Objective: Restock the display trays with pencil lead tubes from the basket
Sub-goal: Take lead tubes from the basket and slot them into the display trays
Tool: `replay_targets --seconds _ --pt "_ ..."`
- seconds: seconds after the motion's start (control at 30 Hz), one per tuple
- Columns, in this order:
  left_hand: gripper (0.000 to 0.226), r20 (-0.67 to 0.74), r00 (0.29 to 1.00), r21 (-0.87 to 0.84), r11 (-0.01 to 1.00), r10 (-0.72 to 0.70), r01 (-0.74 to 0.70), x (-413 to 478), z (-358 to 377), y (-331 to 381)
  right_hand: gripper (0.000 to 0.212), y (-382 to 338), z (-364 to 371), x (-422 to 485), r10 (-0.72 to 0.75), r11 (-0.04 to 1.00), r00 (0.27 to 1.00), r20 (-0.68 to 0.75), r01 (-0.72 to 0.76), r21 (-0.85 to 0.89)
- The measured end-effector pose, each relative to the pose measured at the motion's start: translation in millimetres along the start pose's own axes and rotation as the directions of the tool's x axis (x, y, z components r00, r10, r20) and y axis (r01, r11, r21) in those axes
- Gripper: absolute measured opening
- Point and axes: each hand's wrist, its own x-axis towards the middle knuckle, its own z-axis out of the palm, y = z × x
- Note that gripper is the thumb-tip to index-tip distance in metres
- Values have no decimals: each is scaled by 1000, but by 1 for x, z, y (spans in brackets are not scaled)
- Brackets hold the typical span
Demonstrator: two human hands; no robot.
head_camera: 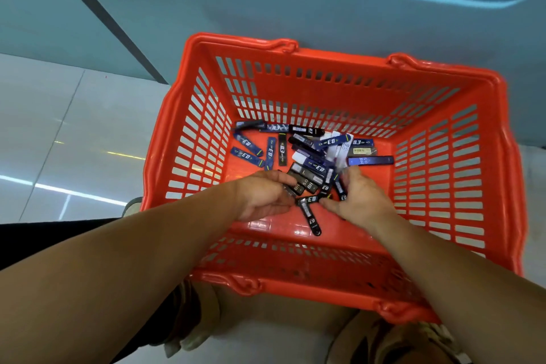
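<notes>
tubes [313, 168] look light, stiff, slick, so pinch mid-length; right grip [362, 201] pinches a few, left grip [260, 195] curled at pile, hold unclear.

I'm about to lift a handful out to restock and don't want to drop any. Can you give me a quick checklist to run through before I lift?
1. Both hands down in the basket: ok; the left hand and right hand are at the lead tubes on its floor.
2. Right hand's grip: ok; its thumb and fingers curl round a few of them.
3. Left hand's grip: cannot tell; its fingers are hidden under the palm.
4. Everything gathered: not ok; stray tubes lie apart near the left wall.
5. Room in the display trays: cannot tell; none are in view.
</notes>
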Motion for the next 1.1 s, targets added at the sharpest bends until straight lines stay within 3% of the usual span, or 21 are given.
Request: replay_targets --seconds 0.07,0.17,0.27,0.33,0.4,0.5,0.6,0.7,0.77,0.83,0.93,1.0,1.1 --pt "41 0 1000 14 1000 7 -7 -2 -3 2 61 -6 -6 -4 -42 985 999 12 44 -168" --pt "37 -9 1000 108 994 9 -8 -9 -6 0 69 -24 -2 -8 -63 898 983 174 131 -420" --pt "33 -54 998 232 973 22 -9 -14 -7 2 62 -35 10 -5 -56 872 974 221 156 -465" --pt "29 -112 991 259 965 73 -41 -16 -9 6 46 -31 11 -1 -49 926 975 218 126 -356" --pt "26 -187 974 249 965 131 -82 -17 -11 9 37 -22 7 3 -25 994 972 234 50 -99" --pt "23 -373 890 272 948 262 -164 -6 -16 12 40 -14 -7 7 29 970 996 83 -49 240" --pt "20 -495 773 454 877 397 -160 6 -21 15 46 -10 -16 14 134 953 988 -71 -109 282" --pt "55 -460 669 783 623 584 -5 4 -24 22 43 -6 -17 26 192 957 965 -177 -144 252" --pt "89 -325 722 915 397 611 76 2 -28 31 38 -4 -20 34 183 976 962 -204 -152 159" --pt "117 -257 809 959 245 529 144 5 -36 37 35 -2 -24 43 126 992 970 -208 -117 55" --pt "138 -239 867 968 182 438 175 16 -46 38 37 5 -29 52 33 999 985 -170 -39 -32" --pt "144 -225 879 968 198 419 154 21 -46 37 48 8 -32 50 -4 1000 990 -142 8 27" --pt "140 -239 823 960 253 515 120 26 -44 37 104 9 -35 44 -38 998 998 -58 40 46"
